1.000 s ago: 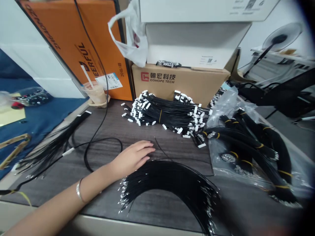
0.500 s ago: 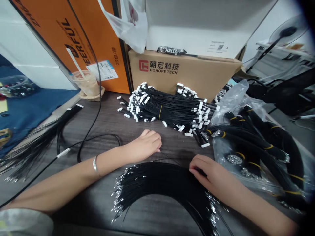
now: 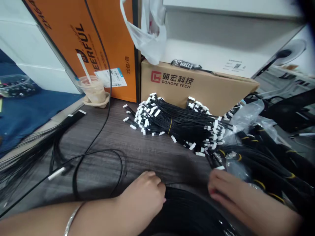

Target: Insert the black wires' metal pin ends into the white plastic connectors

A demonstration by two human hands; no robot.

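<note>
We've got our left hand [image 3: 145, 196] curled, pinching the black wires [image 3: 187, 213] at the bench's near edge; right hand [image 3: 226, 191] fingers together; bagged bundles [image 3: 265, 157] at the right edge.

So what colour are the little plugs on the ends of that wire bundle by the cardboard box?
White, on black wires; the bundle of wires lies before the cardboard box, clearest in the head view.

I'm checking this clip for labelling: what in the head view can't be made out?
- Left hand: curled fingers hide whether it pinches a wire.
- Right hand: motion blur hides its fingertips.
- Loose wire bundle: cut off by the bottom edge.
- Bagged cable bundles: blurred, ends unclear.
- White box label: print too small.
</note>
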